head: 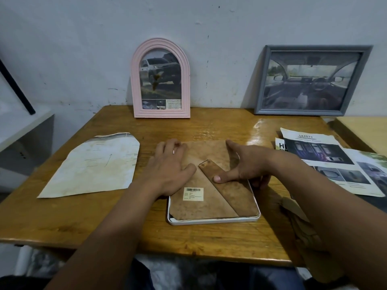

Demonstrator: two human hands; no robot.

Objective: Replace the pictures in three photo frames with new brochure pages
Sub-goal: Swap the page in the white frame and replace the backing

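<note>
A scuffed pale wall [219, 28] backs a brown wooden counter [104, 216] with a glossy top. Leaning against the wall at the counter's far edge stand two frames: a pink arched frame [161, 79] holding a picture of a pickup truck, and to its right a grey rectangular frame [312, 80], tilted back, showing a car interior.

In the middle of the counter a white frame [213, 220] lies face down, its brown backing board [205, 204] uppermost. A barcode sticker [193, 193] sits on the board's left part, and a brown stand flap [226, 185] runs diagonally across the board from near its centre to the lower right corner.

The left hand [169, 170] lies flat on the upper left part of the backing board, fingers straight and spread, pressing down, gripping nothing. The right hand [247, 164] is over the upper right part; its thumb tip presses on the stand flap, while the other fingers curl over the board's right side. Whether they grip the frame's edge cannot be told.

Left of the white frame, apart from the left hand, lies a stained, yellowed sheet [94, 166] with clipped top corners. On the right, beyond the right forearm, brochure pages [326, 155] are spread out, the top one headed "SAFETY".
</note>
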